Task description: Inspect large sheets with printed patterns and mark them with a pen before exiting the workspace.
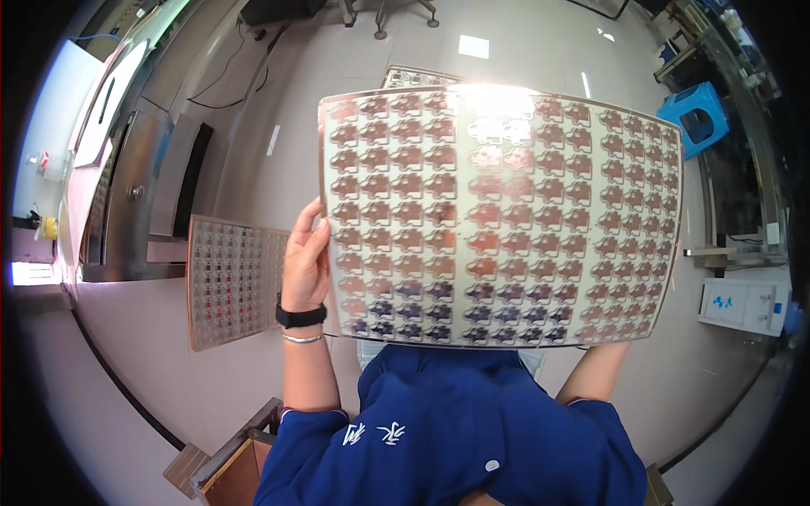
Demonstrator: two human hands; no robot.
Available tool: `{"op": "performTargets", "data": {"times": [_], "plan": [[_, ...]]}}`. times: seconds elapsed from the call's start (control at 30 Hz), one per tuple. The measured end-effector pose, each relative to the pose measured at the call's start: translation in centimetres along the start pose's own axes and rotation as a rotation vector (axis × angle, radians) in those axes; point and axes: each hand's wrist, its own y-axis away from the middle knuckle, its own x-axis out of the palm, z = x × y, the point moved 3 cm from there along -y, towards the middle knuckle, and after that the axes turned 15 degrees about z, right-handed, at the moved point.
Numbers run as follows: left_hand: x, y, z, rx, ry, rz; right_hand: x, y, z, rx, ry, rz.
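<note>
I hold up a large thin flexible sheet (506,215) covered with rows of small copper-coloured circuit shapes; it fills the middle of the view. My left hand (305,257) grips its left edge, thumb on the front, with a black wristband and a thin bangle on the wrist. My right forearm (595,371) rises to the sheet's lower right edge, and the right hand itself is hidden behind the sheet. Bright light glares on the sheet's top. My blue shirt (447,430) shows below.
A second patterned sheet (232,282) lies to the left beside a stainless steel machine (135,194). Another sheet (418,78) peeks out above the held one. A blue stool (693,118) stands far right, with a white device (742,305) below it. A wooden box (236,468) sits at the lower left.
</note>
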Motion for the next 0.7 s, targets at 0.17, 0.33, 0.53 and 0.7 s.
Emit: {"op": "performTargets", "data": {"times": [0.17, 0.33, 0.53, 0.7], "plan": [[0.1, -2.3, -2.4, -0.017, 0.039, 0.038, -2.7, -1.8, 4.0, 0.201, 0.090, 0.185], [4.0, -2.6, -4.9, 0.081, 0.188, 0.022, -2.9, -0.7, 2.6, 0.370, 0.089, 0.083], [4.3, -0.4, 0.0, 0.084, 0.473, 0.125, -1.9, -1.7, -1.7, 0.166, -0.085, 0.209], [10.7, 0.5, 2.5, 0.101, 0.459, 0.244, -1.1, -0.4, -6.2, 0.059, -0.209, 0.136]]}}
